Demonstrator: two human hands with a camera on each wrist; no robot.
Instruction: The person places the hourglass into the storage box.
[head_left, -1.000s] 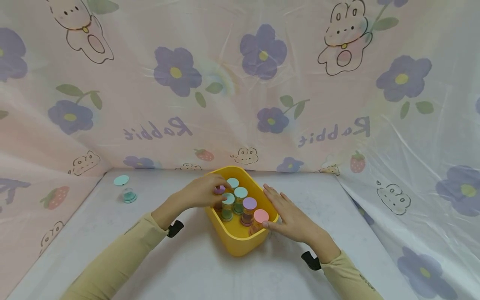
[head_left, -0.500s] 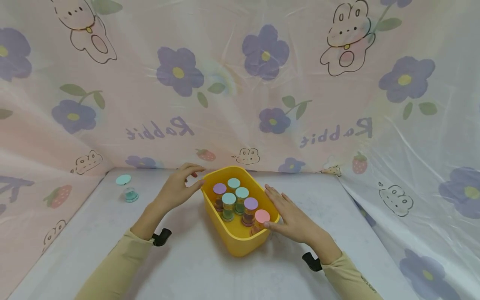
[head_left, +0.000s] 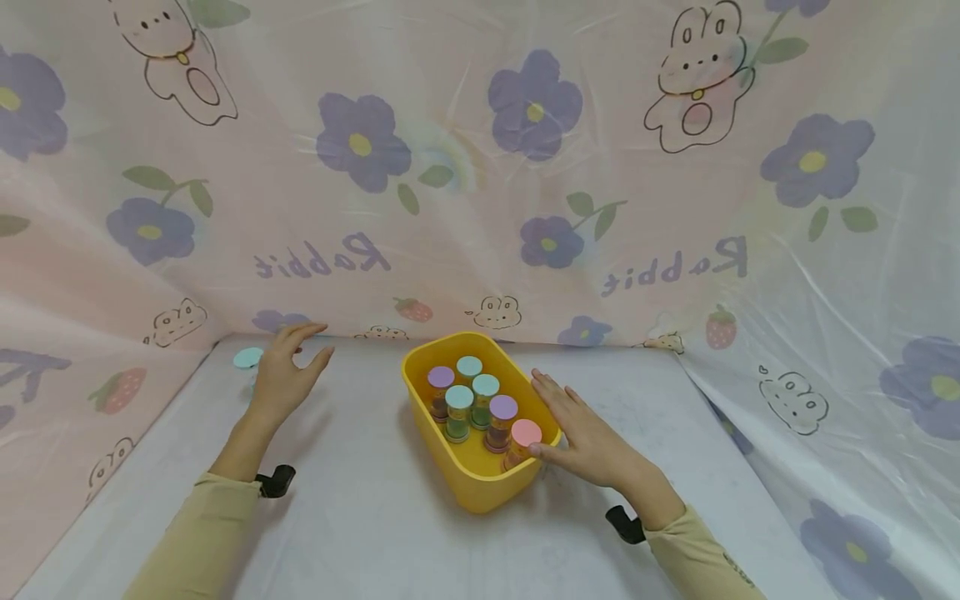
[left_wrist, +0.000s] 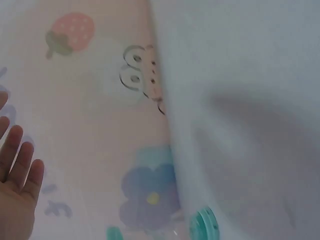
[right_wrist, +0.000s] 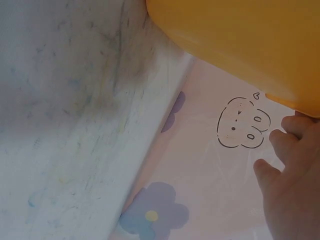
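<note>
Left hand (head_left: 283,377) spread beside small teal-lidded clear jar (head_left: 247,361), right hand (head_left: 581,433) flat against yellow bin (head_left: 480,487)

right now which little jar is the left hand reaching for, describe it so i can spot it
Start at the yellow tub in the middle of the white table, then look to the far left corner by the flowered curtain. The mint-lidded jar stands there alone, just beyond the left hand; every other jar sits inside the tub.
</note>
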